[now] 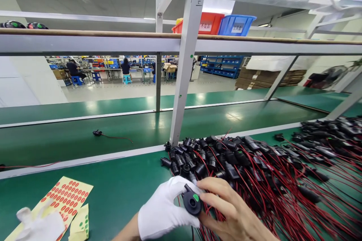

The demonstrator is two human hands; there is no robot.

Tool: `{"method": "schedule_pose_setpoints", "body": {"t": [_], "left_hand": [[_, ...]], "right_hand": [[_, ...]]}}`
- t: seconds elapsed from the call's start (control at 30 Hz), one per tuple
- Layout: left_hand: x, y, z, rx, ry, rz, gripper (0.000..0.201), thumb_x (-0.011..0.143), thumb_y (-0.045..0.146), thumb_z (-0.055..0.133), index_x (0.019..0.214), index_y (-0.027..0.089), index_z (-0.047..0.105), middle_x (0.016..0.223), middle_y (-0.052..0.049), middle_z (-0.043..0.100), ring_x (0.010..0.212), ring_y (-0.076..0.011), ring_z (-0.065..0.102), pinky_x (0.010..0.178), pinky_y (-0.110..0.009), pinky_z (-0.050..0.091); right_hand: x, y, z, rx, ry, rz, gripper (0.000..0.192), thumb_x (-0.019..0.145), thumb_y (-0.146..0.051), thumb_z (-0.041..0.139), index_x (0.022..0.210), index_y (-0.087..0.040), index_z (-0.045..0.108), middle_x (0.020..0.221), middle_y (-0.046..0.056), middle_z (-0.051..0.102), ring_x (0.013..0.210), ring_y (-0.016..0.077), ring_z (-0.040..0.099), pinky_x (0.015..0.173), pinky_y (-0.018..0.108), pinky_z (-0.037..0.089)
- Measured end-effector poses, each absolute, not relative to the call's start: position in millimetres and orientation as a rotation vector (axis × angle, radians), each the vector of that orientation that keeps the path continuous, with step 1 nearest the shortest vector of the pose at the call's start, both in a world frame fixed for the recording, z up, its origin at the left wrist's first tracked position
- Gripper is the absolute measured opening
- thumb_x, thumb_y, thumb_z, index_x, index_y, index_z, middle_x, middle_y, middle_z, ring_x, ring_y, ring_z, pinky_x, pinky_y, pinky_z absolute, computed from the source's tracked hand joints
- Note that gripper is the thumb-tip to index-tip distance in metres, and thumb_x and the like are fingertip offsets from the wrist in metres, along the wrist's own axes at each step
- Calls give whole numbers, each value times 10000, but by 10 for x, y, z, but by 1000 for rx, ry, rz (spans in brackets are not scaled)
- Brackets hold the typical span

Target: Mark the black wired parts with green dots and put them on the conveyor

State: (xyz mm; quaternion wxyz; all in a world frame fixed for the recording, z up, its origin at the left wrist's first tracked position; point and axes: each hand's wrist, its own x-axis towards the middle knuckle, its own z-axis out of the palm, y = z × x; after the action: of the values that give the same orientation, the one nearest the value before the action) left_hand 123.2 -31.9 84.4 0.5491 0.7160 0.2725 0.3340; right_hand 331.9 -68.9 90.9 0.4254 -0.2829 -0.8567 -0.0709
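My left hand (166,208), in a white glove, is closed around a small black pump (192,204) with a short spout and a round opening facing me. A green dot sticker (195,197) sits on its face. My bare right hand (226,211) grips the pump from the other side, its fingertips close to the sticker. Just beyond my hands lies a large heap of similar black pumps (209,158), with red and black wires (274,196) trailing towards me on the right.
To the left, a sheet of red oval stickers (69,196), a piece with green dots (82,224) and a white glove (39,226) lie on the green bench. One pump (97,133) rests on the belt behind. A white post (185,64) rises ahead, beside shelf bins (236,25).
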Motion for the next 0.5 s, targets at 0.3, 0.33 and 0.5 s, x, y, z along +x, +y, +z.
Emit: {"method": "schedule_pose_setpoints", "body": {"t": [0.3,0.33,0.5], "left_hand": [[1219,-311,867,1862,584,591,546,671,675,759,855,170,664,858,8,567,785,-159,467,754,-261,401],[1231,-320,881,1866,612,586,550,664,679,757,823,165,642,841,15,550,770,-153,452,732,-259,393],[1338,-432,986,1907,871,619,431,582,469,871,725,168,599,777,36,510,756,-152,448,691,-256,354]], "right_hand": [[3383,-771,1056,-523,-2321,-324,353,910,-64,618,1249,-158,594,960,100,791,933,228,745,875,346,636],[3374,-768,1058,-527,-2312,-316,335,911,-71,630,1238,-135,596,951,110,788,937,231,743,880,342,633],[3325,-649,871,-506,-2001,-193,338,977,-231,597,1296,-137,535,969,117,719,904,213,722,825,329,634]]}}
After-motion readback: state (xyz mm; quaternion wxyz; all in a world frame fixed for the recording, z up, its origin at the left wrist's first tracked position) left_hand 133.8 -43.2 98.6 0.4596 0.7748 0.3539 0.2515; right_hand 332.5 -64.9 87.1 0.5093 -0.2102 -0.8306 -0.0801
